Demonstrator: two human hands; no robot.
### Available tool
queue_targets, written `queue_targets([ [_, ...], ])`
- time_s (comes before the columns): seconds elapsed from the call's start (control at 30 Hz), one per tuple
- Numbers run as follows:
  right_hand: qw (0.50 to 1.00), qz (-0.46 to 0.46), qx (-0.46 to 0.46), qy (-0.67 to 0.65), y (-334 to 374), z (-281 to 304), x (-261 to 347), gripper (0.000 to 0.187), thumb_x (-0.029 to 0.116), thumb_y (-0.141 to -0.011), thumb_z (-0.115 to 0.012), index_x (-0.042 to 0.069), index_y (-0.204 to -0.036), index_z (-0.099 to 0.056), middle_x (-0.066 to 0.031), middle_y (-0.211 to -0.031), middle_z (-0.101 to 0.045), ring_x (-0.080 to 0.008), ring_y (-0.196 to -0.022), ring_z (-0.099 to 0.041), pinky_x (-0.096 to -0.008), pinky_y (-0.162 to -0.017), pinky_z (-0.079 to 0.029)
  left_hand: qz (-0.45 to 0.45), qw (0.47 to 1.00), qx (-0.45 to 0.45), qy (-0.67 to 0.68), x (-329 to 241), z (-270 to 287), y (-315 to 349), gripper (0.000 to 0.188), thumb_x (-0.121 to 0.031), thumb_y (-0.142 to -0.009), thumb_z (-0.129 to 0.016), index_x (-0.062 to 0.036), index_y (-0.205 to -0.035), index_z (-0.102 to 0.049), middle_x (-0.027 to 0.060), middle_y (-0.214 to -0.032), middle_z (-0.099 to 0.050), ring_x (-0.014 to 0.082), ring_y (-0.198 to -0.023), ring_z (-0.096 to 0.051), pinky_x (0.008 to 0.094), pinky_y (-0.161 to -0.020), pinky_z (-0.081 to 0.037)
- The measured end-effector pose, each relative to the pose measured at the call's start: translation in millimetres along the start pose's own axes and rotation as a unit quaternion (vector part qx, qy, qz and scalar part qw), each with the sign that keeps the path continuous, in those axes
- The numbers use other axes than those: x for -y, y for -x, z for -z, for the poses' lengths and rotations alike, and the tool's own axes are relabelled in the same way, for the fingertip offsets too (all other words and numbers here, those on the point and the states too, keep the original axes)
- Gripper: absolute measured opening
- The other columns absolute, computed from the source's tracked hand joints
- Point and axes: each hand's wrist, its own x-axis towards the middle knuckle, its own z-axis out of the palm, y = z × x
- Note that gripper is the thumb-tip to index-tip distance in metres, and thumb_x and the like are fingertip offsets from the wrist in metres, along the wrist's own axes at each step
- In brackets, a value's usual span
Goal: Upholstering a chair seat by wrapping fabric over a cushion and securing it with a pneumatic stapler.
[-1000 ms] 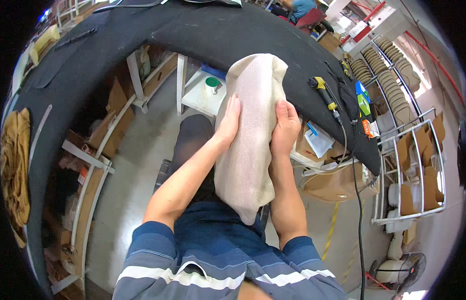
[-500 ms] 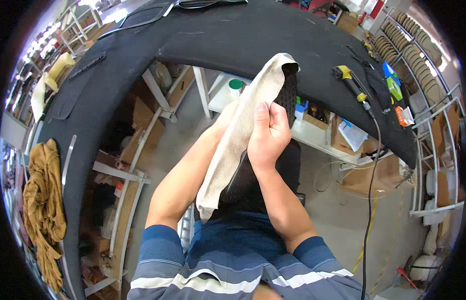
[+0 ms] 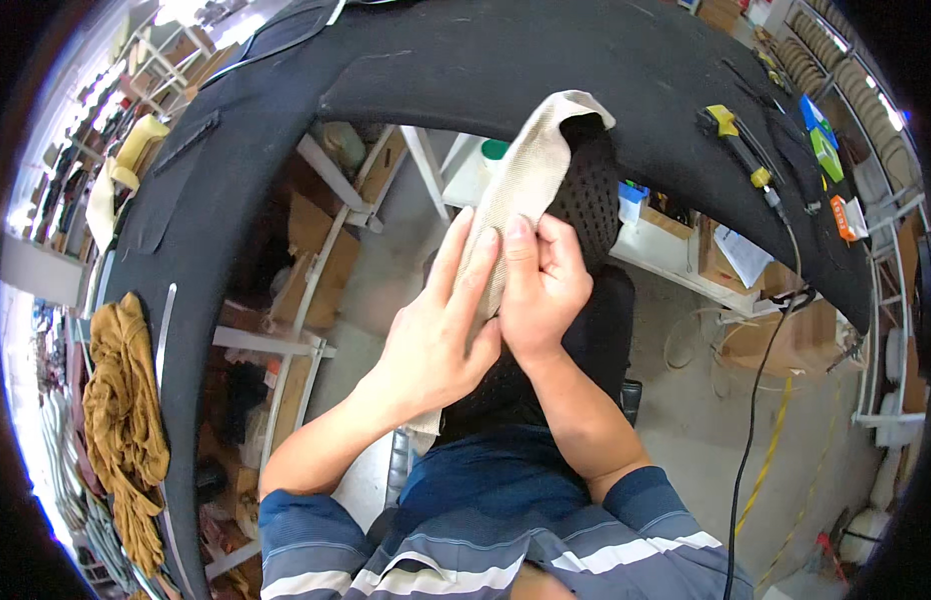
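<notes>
Right hand (image 3: pixel 546 292) clamped on beige cover (image 3: pixel 534 160) — left hand (image 3: pixel 433 342) laid along it, fingers extended, apparently to steady the edge.

Grey floor (image 3: pixel 686 430) with yellow lines (image 3: pixel 763 462)

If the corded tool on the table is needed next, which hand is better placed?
Probably the right hand: it is nearer to the corded tool, which lies to its right. The left hand is farther; both touch the beige cover.
</notes>
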Motion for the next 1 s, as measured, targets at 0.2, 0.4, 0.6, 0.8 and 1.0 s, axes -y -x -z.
queue_targets([
  [0.2, 0.988, -0.033, 0.152, -0.018, -11, 22, 3, 0.012, 0.010, -0.095, -0.073, 0.000, -0.100, -0.069, -0.0103, -0.075, -0.069, -0.0158, -0.061, -0.066, -0.0311, -0.057, -0.052, 0.038, 0.995, -0.013, -0.089, -4, 1, 4, 0.097, -0.006, -0.076, -0.079, -0.0020, -0.159, -0.030, 0.0285, -0.166, -0.020, 0.0514, -0.140, -0.044, 0.0481, -0.104, -0.052],
  [0.4, 0.907, 0.148, 0.031, 0.392, -186, 121, -35, 0.023, 0.027, -0.096, -0.065, 0.009, -0.108, -0.073, -0.0140, -0.104, -0.072, -0.0304, -0.095, -0.066, -0.0410, -0.086, -0.052, 0.036, 0.997, -0.013, -0.065, -7, -1, 3, 0.095, -0.012, -0.082, -0.079, -0.0091, -0.162, -0.027, 0.0261, -0.167, -0.018, 0.0526, -0.135, -0.047, 0.0495, -0.103, -0.053],
  [0.6, 0.663, 0.099, 0.133, 0.730, -319, 257, -113, 0.050, 0.034, -0.093, -0.068, 0.011, -0.136, -0.059, -0.0146, -0.141, -0.059, -0.0402, -0.125, -0.058, -0.0497, -0.107, -0.046, 0.004, 0.998, -0.027, -0.060, -2, -5, 0, 0.093, -0.014, -0.082, -0.080, -0.0092, -0.160, -0.029, 0.0285, -0.165, -0.021, 0.0522, -0.122, -0.058, 0.0481, -0.093, -0.057],
  [0.8, 0.631, 0.032, 0.177, 0.755, -341, 257, -115, 0.062, 0.033, -0.094, -0.070, 0.018, -0.149, -0.046, -0.0194, -0.139, -0.060, -0.0415, -0.128, -0.058, -0.0512, -0.106, -0.048, 0.010, 0.998, -0.024, -0.064, -8, -8, 1, 0.093, -0.014, -0.083, -0.080, -0.0095, -0.161, -0.028, 0.0285, -0.164, -0.022, 0.0523, -0.113, -0.063, 0.0491, -0.090, -0.058],
  [1.0, 0.674, -0.059, 0.270, 0.685, -354, 255, -103, 0.075, 0.009, -0.076, -0.068, 0.006, -0.147, -0.044, -0.0308, -0.130, -0.064, -0.0451, -0.125, -0.060, -0.0471, -0.107, -0.047, 0.005, 0.997, -0.029, -0.068, -7, -12, 3, 0.090, -0.017, -0.085, -0.079, -0.0072, -0.159, -0.030, 0.0281, -0.164, -0.022, 0.0518, -0.110, -0.063, 0.0496, -0.089, -0.058],
])
